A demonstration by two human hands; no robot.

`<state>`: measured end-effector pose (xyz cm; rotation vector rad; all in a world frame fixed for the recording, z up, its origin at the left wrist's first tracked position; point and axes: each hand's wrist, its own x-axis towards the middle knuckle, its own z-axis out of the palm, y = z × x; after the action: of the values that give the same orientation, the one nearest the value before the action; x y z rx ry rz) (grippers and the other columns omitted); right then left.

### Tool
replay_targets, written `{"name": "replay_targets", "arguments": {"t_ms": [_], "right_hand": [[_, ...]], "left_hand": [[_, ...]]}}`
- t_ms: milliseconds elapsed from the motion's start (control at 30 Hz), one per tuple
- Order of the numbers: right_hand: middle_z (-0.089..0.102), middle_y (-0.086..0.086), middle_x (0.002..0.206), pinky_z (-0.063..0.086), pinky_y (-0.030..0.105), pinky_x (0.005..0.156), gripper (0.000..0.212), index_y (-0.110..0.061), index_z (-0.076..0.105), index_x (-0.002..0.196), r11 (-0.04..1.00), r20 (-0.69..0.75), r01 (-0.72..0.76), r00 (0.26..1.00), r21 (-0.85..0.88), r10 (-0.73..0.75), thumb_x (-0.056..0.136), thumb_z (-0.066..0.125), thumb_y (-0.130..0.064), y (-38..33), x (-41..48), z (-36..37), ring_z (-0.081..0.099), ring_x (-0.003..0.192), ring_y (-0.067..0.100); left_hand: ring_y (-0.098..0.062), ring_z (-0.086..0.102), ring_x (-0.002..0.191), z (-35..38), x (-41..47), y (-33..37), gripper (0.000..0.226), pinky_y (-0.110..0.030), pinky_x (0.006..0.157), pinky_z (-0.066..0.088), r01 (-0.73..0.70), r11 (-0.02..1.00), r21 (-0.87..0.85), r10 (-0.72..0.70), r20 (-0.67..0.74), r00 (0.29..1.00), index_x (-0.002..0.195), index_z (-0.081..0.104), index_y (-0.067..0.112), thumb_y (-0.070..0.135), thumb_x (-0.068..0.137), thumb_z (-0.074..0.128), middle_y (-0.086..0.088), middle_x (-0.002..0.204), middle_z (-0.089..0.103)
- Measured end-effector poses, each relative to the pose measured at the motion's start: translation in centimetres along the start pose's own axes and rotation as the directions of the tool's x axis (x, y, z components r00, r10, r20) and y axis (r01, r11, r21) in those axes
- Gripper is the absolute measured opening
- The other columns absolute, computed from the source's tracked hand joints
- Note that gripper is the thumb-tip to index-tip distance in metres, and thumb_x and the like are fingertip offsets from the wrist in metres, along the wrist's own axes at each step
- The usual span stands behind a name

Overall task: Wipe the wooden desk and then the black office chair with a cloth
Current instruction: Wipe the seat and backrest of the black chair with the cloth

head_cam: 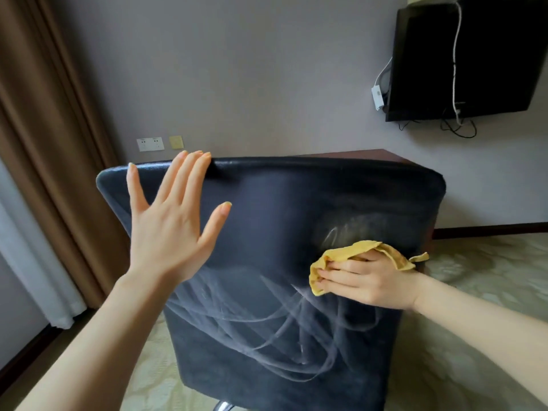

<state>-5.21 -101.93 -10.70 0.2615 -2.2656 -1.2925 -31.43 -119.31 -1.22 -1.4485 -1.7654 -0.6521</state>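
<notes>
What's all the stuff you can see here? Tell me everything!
chair: one, black, middle, streaky back facing us
cloth: one, yellow, on the chair back's right side
desk: one, brown, behind the chair
television: one, black, wall, upper right
curtain: one, brown, left
socket plate: one, white, wall
carpet: one, pale green, floor
left hand: one, flat on the chair back
right hand: one, holding the cloth

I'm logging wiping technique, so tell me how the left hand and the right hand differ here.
The left hand lies flat, fingers straight and spread; the right hand curls round the yellow cloth. The left hand reaches the top edge of the chair back; the right hand is lower, to the right. Both rest against it.
</notes>
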Motion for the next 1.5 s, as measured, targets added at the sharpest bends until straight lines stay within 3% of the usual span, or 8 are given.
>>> {"name": "replay_targets", "arguments": {"t_ms": [167,333,500,700,833,1067,1333,1500], "right_hand": [[0.07,-0.001,0.109,0.042,0.031,0.083,0.022,-0.02,0.069,0.11,0.982,-0.176,-0.175,0.971,-0.076,0.16,0.093,0.057,-0.013,3.2,-0.6,-3.6,0.061,0.101,0.018],[0.069,-0.003,0.11,0.039,0.033,0.077,0.027,-0.022,0.068,0.114,0.928,-0.342,-0.326,0.906,-0.183,0.25,0.088,0.069,-0.017,5.9,2.9,-6.2,0.051,0.101,0.017],[0.071,-0.007,0.105,0.036,0.031,0.078,0.022,-0.025,0.072,0.11,0.864,-0.486,-0.479,0.799,-0.157,0.354,0.09,0.067,-0.018,5.2,7.7,-4.8,0.051,0.1,0.014],[0.069,-0.019,0.103,0.037,0.026,0.078,0.023,-0.031,0.069,0.112,0.842,-0.323,-0.466,0.868,-0.273,0.376,0.091,0.06,-0.028,0.6,8.5,-0.4,0.046,0.095,0.01],[0.067,-0.019,0.107,0.037,0.025,0.076,0.022,-0.032,0.071,0.106,0.906,-0.191,-0.388,0.915,-0.17,0.356,0.095,0.052,-0.028,-2.0,7.1,1.2,0.055,0.089,0.007],[0.068,-0.006,0.115,0.052,0.027,0.08,0.024,-0.024,0.071,0.111,0.986,-0.008,-0.092,0.996,-0.14,0.091,0.094,0.054,-0.02,-3.2,1.3,1.4,0.064,0.105,0.013],[0.068,-0.007,0.114,0.038,0.028,0.084,0.024,-0.025,0.07,0.112,0.969,-0.134,-0.138,0.985,-0.205,0.112,0.095,0.056,-0.016,1.5,-1.7,-2.9,0.05,0.104,0.014],[0.068,-0.008,0.11,0.037,0.029,0.078,0.029,-0.027,0.071,0.11,0.937,-0.237,-0.23,0.957,-0.265,0.168,0.082,0.075,-0.02,5.0,-0.3,-5.4,0.05,0.098,0.014]], "left_hand": [[-0.014,0.028,0.14,-0.7,0.2,-0.9,0.065,-0.043,0.112,-0.017,0.037,0.999,0.016,-0.037,0.0,0.999,0.143,0.034,0.014,0.053,0.093,0.019,-0.002,0.149,0.038],[-0.006,0.023,0.14,-0.7,1.4,0.8,0.067,-0.05,0.11,-0.017,0.25,0.945,-0.21,-0.265,-0.047,0.963,0.142,0.037,0.027,0.055,0.089,0.007,0.009,0.147,0.037],[-0.005,0.002,0.145,-0.7,1.1,4.8,0.059,-0.052,0.111,-0.015,0.12,0.938,-0.326,-0.15,-0.068,0.986,0.148,0.022,0.036,0.05,0.093,0.006,0.015,0.158,0.009],[-0.004,-0.01,0.144,1.5,0.2,8.3,0.055,-0.051,0.112,-0.017,0.109,0.911,-0.397,-0.143,-0.057,0.988,0.15,0.014,0.034,0.045,0.096,0.008,0.017,0.157,0.006],[-0.008,-0.007,0.145,2.2,0.3,8.0,0.055,-0.053,0.112,-0.015,0.116,0.949,-0.293,-0.139,-0.059,0.989,0.149,0.014,0.032,0.044,0.095,0.011,0.011,0.157,0.012],[-0.008,-0.005,0.145,2.2,0.0,7.8,0.054,-0.053,0.112,-0.012,0.113,0.956,-0.269,-0.133,-0.059,0.989,0.148,0.015,0.033,0.044,0.095,0.015,0.013,0.156,0.014],[-0.008,0.002,0.145,1.8,-0.3,7.6,0.053,-0.058,0.109,-0.011,0.095,0.96,-0.262,-0.124,-0.096,0.988,0.148,0.021,0.032,0.038,0.095,0.025,0.013,0.156,0.019],[-0.012,0.005,0.146,2.3,-0.3,8.2,0.055,-0.06,0.11,-0.008,0.113,0.949,-0.294,-0.155,-0.123,0.98,0.146,0.025,0.028,0.03,0.092,0.031,0.01,0.155,0.022]]}}
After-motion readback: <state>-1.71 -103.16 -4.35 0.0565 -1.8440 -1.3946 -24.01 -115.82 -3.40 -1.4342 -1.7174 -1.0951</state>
